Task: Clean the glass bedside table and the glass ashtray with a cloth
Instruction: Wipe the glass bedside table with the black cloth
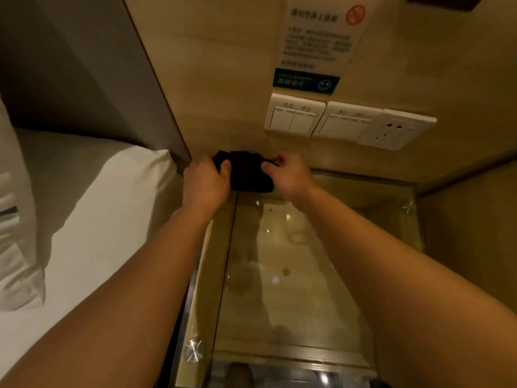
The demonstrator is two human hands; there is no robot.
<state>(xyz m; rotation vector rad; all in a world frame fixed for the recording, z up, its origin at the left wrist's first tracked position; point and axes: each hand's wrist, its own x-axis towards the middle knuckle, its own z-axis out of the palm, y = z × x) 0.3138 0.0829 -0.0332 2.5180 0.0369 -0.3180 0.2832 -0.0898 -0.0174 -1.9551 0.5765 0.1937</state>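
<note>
Cloth (247,172), dark and bunched, sits at the far left corner of the glass bedside table (285,275); we grip it with our left hand (205,183) and pinch its edge with our right hand (291,175).

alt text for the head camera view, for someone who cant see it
Two bare hands, left hand and right hand, hold a dark cloth between them at the far edge of a glass bedside table. A white bed lies to the left; wall switches and a notice are above.

Cloth (249,175) above table's (293,275) far edge; bed (98,219) left
</note>
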